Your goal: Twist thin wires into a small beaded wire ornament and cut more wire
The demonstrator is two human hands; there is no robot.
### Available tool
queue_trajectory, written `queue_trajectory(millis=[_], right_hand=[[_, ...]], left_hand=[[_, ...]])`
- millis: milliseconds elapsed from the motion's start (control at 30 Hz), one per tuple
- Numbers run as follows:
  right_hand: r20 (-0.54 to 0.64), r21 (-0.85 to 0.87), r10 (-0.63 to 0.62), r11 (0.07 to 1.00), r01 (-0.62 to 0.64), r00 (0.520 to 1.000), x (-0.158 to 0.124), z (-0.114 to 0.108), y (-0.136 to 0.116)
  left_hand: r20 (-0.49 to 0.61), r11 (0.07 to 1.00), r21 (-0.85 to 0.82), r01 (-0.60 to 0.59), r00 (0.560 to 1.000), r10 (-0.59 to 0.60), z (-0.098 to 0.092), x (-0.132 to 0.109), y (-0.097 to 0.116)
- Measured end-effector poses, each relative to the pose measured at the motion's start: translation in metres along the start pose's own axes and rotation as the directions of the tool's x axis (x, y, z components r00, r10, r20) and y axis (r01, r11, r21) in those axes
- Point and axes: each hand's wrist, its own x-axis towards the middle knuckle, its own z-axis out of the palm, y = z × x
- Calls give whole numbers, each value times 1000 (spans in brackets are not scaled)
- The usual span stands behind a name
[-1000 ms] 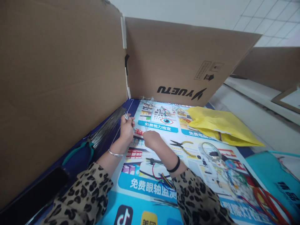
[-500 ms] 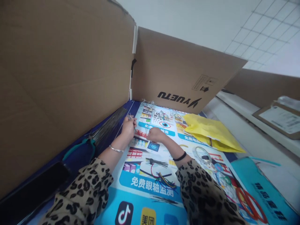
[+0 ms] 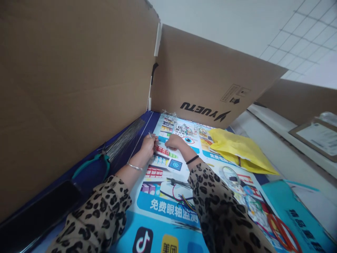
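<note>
My left hand [image 3: 149,145] is closed round a thin metal wire whose tip sticks up above the knuckles. My right hand [image 3: 174,141] is closed close beside it, fingers pinched toward the same spot; what it holds is too small to make out. Both hands hover over a printed poster [image 3: 168,207] on the table. A long bundle of thin metal wires [image 3: 123,138] lies just left of my left hand along the cardboard wall. Leopard-print sleeves cover both forearms.
Tall cardboard panels [image 3: 65,88] wall off the left and back. Teal-handled pliers [image 3: 91,165] lie by the wire bundle. A yellow bag [image 3: 239,151], a tape roll [image 3: 229,174], coloured wire pieces [image 3: 184,202], red scissors [image 3: 284,228] and a teal bag [image 3: 302,214] lie to the right.
Both hands have moved farther away from me up the poster and closer together. My right forearm now covers the yellow-handled pliers seen earlier. The camera has tilted.
</note>
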Motion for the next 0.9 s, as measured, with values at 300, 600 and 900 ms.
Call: queue_trajectory(millis=[300, 600, 900], right_hand=[[127, -174, 77, 983, -54, 989, 9, -7, -15], [19, -137, 95, 986, -92, 995, 14, -2, -14], [-118, 110, -8, 994, 21, 993, -7, -3, 16]], left_hand=[[1, 1000, -7, 1, 1000, -1, 1, 3, -3], [9, 1000, -18, 9, 1000, -9, 2, -2, -1], [42, 993, -28, -117, 992, 118, 8, -12, 1]])
